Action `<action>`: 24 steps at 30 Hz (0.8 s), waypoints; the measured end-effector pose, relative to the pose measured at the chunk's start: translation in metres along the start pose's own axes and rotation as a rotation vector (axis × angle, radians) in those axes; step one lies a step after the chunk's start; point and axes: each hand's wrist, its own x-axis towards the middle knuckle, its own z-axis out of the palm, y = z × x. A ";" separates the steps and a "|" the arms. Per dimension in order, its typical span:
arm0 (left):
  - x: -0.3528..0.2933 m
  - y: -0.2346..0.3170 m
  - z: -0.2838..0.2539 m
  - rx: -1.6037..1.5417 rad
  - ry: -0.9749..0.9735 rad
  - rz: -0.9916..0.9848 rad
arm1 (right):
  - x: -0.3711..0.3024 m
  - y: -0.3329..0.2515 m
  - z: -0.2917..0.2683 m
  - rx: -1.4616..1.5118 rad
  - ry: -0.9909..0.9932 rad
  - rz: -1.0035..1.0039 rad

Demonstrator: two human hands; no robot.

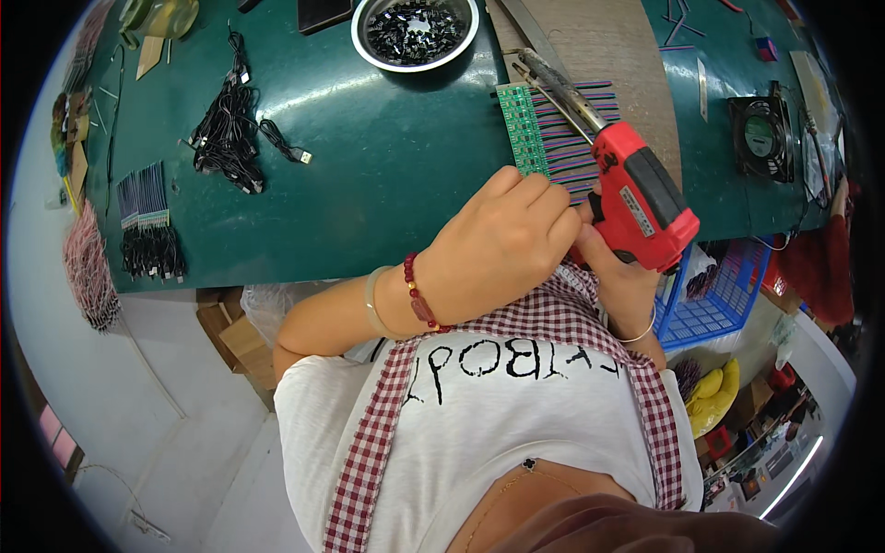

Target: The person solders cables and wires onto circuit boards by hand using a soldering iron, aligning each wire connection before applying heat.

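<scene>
My right hand [615, 269] is wrapped round the lower part of a red and black soldering gun [648, 198]. Its metal barrel points up and left, with the tip above the far end of a green circuit board panel [523, 127]. My left hand [521, 226] is closed, knuckles up, at the near end of that panel and close to my right fingers. What its fingers pinch, if anything, is hidden beneath them. Rows of purple, black and teal wires [576, 138] extend rightward from the panel over a brown board [636, 55], passing under the gun.
A metal bowl [415, 66] of small black parts stands at the back. Black USB cables [230, 129] and a wire bundle [147, 221] lie on the left of the green table [323, 212]. At right are a small fan [761, 138] and a blue crate [710, 313].
</scene>
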 end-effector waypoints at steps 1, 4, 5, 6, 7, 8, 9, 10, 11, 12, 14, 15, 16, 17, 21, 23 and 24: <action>-0.001 -0.003 0.001 -0.084 -0.004 -0.003 | 0.000 0.001 -0.001 0.000 -0.001 -0.001; -0.007 -0.006 0.006 -0.309 -0.017 -0.119 | 0.000 0.002 -0.002 0.010 -0.010 0.013; -0.008 -0.007 0.006 -0.451 -0.028 -0.230 | 0.000 0.000 -0.002 -0.047 -0.040 -0.001; -0.008 -0.008 0.005 -0.449 -0.028 -0.233 | 0.000 -0.001 -0.001 -0.103 -0.070 -0.014; -0.007 -0.011 0.005 -0.628 -0.082 -0.351 | 0.000 -0.001 0.001 -0.101 -0.072 -0.013; -0.007 -0.014 0.004 -0.807 -0.135 -0.468 | 0.000 -0.001 0.004 -0.071 -0.044 0.018; -0.006 -0.018 0.003 -0.807 -0.135 -0.470 | 0.000 0.000 0.005 -0.042 -0.016 0.049; -0.006 -0.022 0.001 -0.985 -0.216 -0.646 | 0.001 0.001 0.004 -0.041 -0.017 0.050; -0.006 -0.028 -0.001 -1.162 -0.300 -0.822 | 0.003 0.003 0.004 -0.016 0.014 0.048; -0.008 -0.038 0.000 -1.139 -0.258 -0.824 | 0.004 0.004 0.003 0.008 0.044 0.047; -0.005 -0.064 -0.001 -1.014 -0.190 -0.872 | 0.002 0.005 -0.004 0.036 0.058 0.038; -0.004 -0.079 0.001 -0.959 -0.174 -0.879 | 0.001 0.007 -0.008 0.067 0.070 0.027; -0.004 -0.093 0.006 -0.971 -0.152 -0.887 | -0.001 0.008 -0.010 0.066 0.108 0.036; -0.003 -0.102 0.009 -0.983 -0.131 -0.894 | -0.004 0.011 -0.014 0.066 0.107 0.036; 0.005 -0.109 0.015 -1.098 -0.179 -0.965 | -0.015 0.027 -0.025 0.039 0.159 0.155; 0.006 -0.109 0.017 -1.111 -0.182 -0.970 | -0.019 0.030 -0.026 0.084 0.195 0.198; 0.006 -0.110 0.018 -1.122 -0.182 -0.975 | -0.020 0.031 -0.027 0.103 0.181 0.194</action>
